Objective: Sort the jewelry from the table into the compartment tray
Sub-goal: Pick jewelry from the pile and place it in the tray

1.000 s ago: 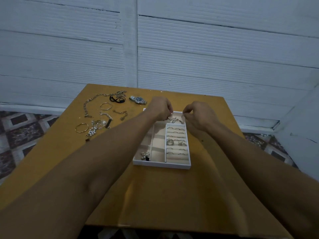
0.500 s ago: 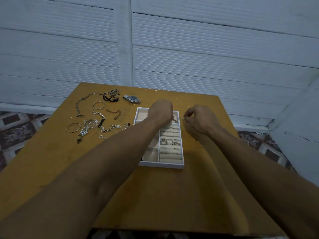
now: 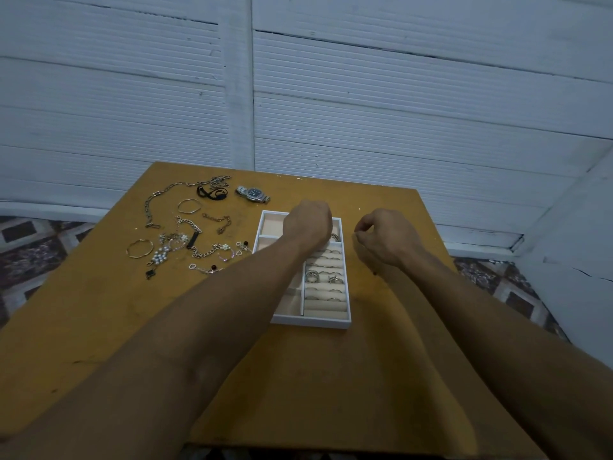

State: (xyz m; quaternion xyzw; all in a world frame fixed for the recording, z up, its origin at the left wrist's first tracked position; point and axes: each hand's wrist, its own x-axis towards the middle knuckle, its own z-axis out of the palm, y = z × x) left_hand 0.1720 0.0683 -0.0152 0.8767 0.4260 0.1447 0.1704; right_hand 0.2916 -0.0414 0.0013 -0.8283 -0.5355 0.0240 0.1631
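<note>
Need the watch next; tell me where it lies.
Head view: the wristwatch lies on the table's far side, left of centre, just beyond the tray and right of the black cord.

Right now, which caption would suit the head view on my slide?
Left hand over the tray, right hand beside it; watch and chains lie on the table.

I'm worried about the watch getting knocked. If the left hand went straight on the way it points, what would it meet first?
Probably nothing: the left hand points over the far rim of the tray toward bare table; the watch lies left of that line. Its height above the rim is unclear.
</note>
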